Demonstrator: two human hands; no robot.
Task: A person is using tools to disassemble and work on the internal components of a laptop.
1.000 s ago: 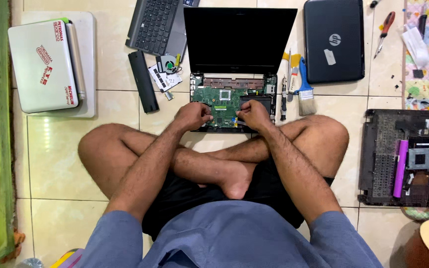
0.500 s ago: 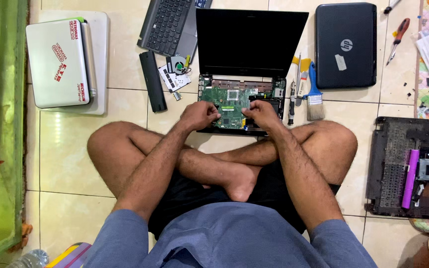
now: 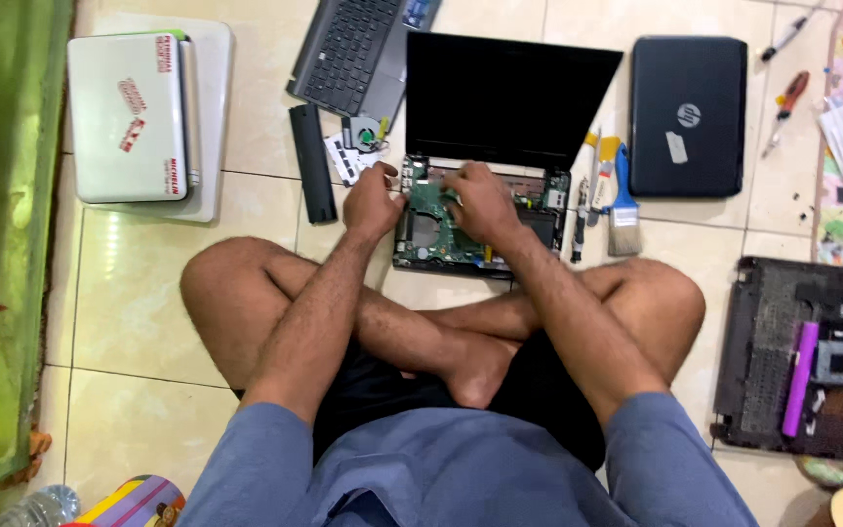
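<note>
Shiny cream floor tiles (image 3: 139,322) lie under everything, and a person sits on them with legs crossed. Right in front of the feet lies an opened laptop (image 3: 485,195) with its cover taken off. Its black screen (image 3: 509,98) stands up at the far side. Inside the base shows a green circuit board (image 3: 431,220), flat and thin, with tiny metal bits on it. The board's long side runs left to right, across the person's front.

Both hands are on it. The left hand (image 3: 373,200) rests at the left edge of the base, fingers curled down; whether they pinch anything cannot be told. The right hand (image 3: 480,200) lies over the middle of the board, fingers bent and pressing down onto it. The fingertips are hidden, so I cannot tell if they hold something small. The board sits straight under the right hand, which is nearer to its middle. The left hand is just beside the board's left end.

Near the left hand lie a long black battery (image 3: 312,164), a small round fan (image 3: 363,132) and a loose grey keyboard (image 3: 353,54). To the right lie a paintbrush (image 3: 622,205) with soft pale bristles and a blue handle, and a closed dark laptop (image 3: 687,115) with a smooth lid. Far left sits a closed white laptop (image 3: 129,117). Far right, another opened black laptop base (image 3: 792,361) holds a purple stick (image 3: 800,376).
</note>
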